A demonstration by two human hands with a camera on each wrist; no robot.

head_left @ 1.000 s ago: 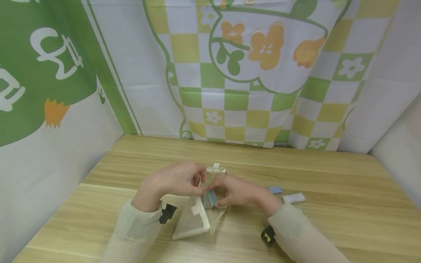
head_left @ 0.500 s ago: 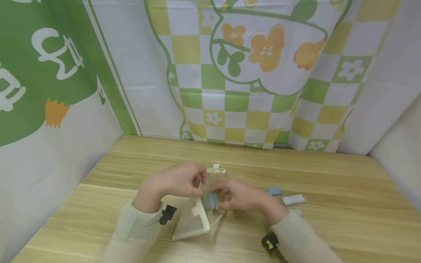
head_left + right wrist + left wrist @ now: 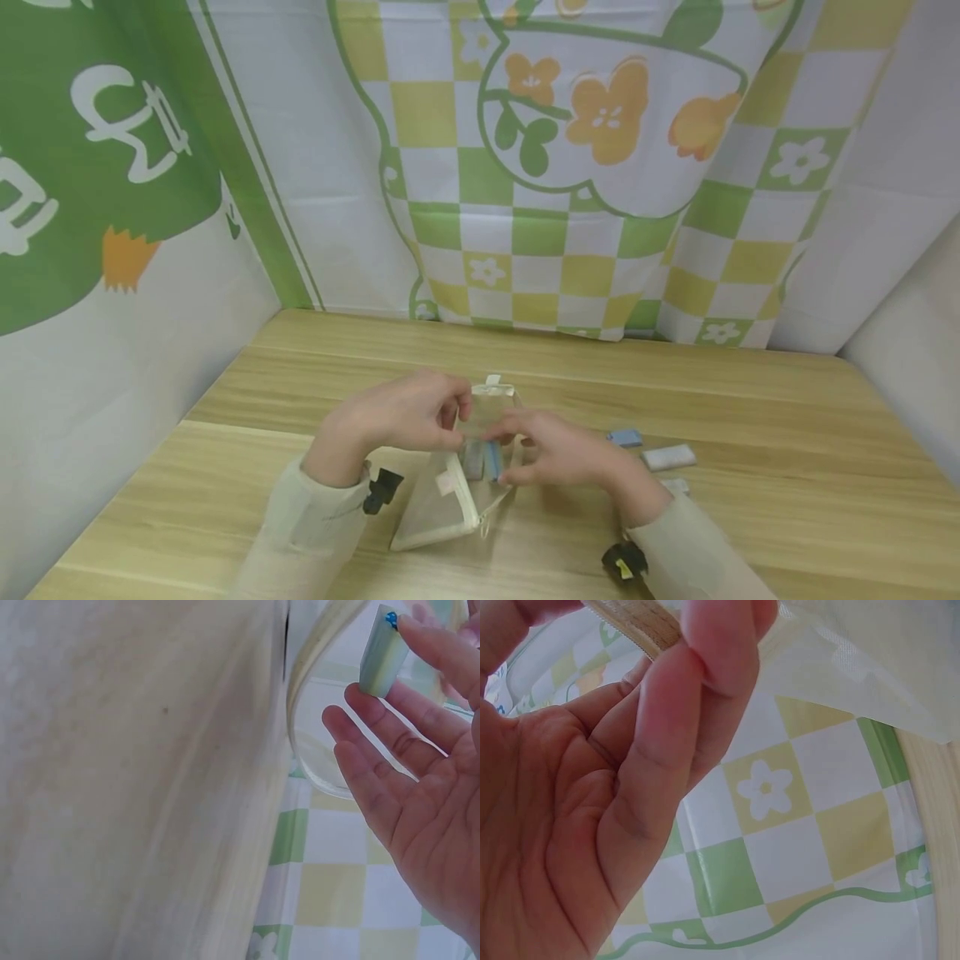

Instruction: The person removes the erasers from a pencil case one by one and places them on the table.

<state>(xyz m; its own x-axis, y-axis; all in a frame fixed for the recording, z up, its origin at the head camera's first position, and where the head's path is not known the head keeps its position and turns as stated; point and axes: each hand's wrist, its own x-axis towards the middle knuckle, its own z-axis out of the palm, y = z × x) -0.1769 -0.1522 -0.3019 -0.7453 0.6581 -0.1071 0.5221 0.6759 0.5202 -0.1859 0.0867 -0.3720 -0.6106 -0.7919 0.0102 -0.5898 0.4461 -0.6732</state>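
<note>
A cream see-through zip pouch lies gaping on the table, a pull tab at its lower corner. My left hand pinches its zipped edge between thumb and fingers; the left wrist view shows the zip strip there. My right hand reaches into the opening from the right. Between its thumb and fingertips is a small pale blue-green block, eraser-like, with a yellowish band and a blue mark. A greyish block lies beside it inside the pouch.
Right of the pouch, on the wooden table, lie a blue block, a white block and a smaller pale piece by the right sleeve. A checked, flowered cloth hangs behind the table.
My right hand has drawn slightly right and toward me, and the blue-green block has shifted right with it. The greyish block shows more plainly. The left hand stays put.
</note>
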